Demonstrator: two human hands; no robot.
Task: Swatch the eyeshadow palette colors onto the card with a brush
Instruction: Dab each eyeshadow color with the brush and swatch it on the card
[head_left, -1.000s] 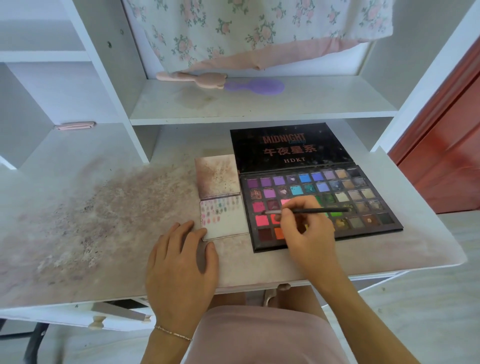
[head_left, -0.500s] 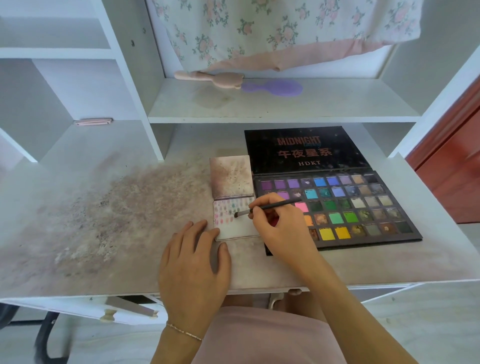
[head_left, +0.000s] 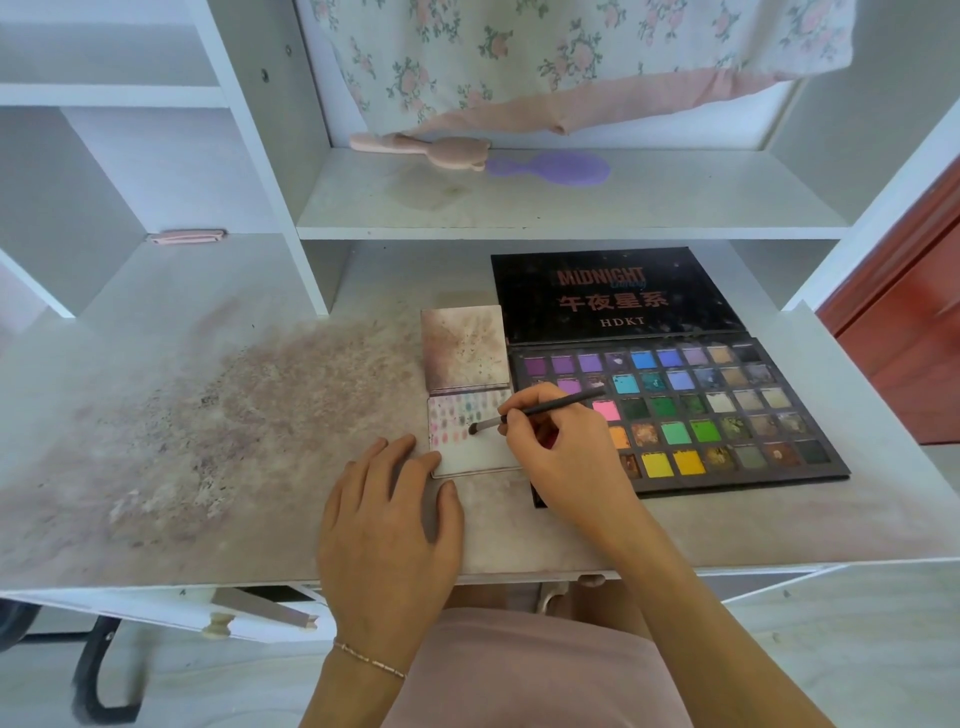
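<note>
An open black eyeshadow palette (head_left: 727, 415) with several coloured pans lies on the desk at the right, its lid folded back. Left of it lies a small white card (head_left: 478, 457) with rows of pale swatches, and a stained card (head_left: 464, 348) just behind. My right hand (head_left: 561, 457) pinches a thin dark brush (head_left: 540, 410), whose tip touches the swatch card near its middle. My left hand (head_left: 389, 519) rests flat on the desk, fingertips touching the card's lower left corner.
The desk top (head_left: 208, 441) is smeared with pinkish powder on the left. A pink and a purple hairbrush (head_left: 545, 167) lie on the shelf above. A pink clip (head_left: 187, 236) sits in the left cubby. Floral cloth hangs at the top.
My right hand has carried the brush from the palette's red pans leftward onto the swatch card. My left hand has stayed at the card's corner.
</note>
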